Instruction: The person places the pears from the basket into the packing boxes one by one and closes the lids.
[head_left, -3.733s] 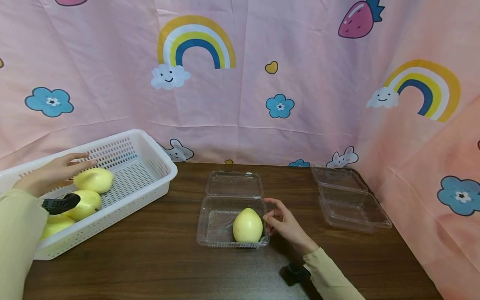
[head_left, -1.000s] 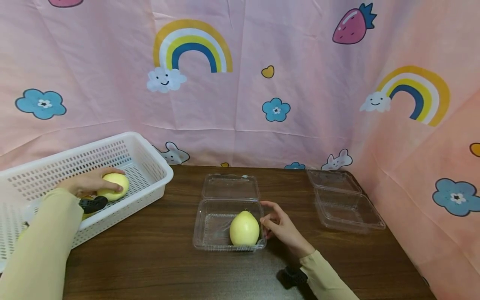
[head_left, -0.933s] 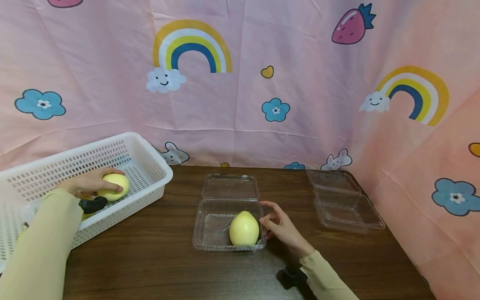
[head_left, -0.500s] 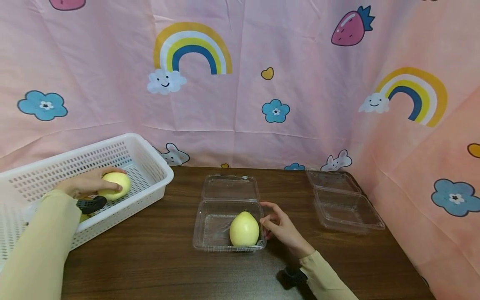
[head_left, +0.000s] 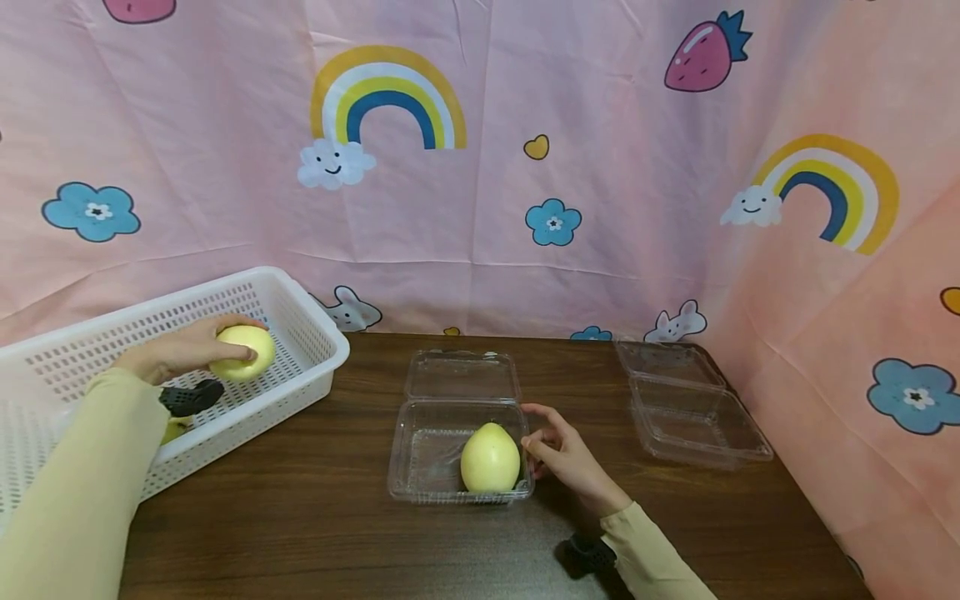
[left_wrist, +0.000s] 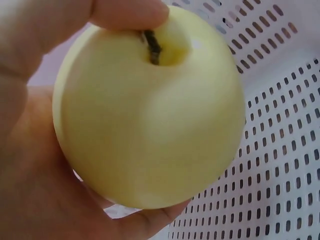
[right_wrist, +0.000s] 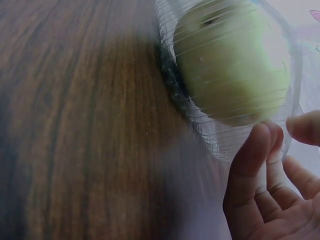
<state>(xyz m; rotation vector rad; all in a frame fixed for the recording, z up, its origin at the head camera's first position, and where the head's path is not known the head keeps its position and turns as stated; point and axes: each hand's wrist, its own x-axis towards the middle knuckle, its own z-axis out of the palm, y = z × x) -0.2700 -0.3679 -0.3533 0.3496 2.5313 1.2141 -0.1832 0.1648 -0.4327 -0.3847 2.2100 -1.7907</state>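
My left hand (head_left: 183, 346) grips a pale yellow pear (head_left: 243, 353) over the white basket (head_left: 330, 367), thumb and fingers around its sides. In the left wrist view the pear (left_wrist: 150, 115) shows its dark stem, with perforated basket wall behind. Another pear (head_left: 176, 428) lies in the basket, mostly hidden by the left arm. At the middle of the table stands an opened clear plastic clamshell box (head_left: 423, 458), with one pear (head_left: 490, 458) upright in its right half. My right hand (head_left: 570, 460) pinches the box's right rim; in the right wrist view its fingertips (right_wrist: 257, 142) are at the wall.
A second clear clamshell box (head_left: 697, 412), lid raised, stands at the table's right edge. A pink patterned cloth (head_left: 480, 208) hangs behind and along the right side. The brown wooden table (head_left: 337, 533) extends in front of the boxes.
My left hand reached from above the pears to one of them, took hold of it and has just raised it slightly up and right. The right hand stays at the box's rim.
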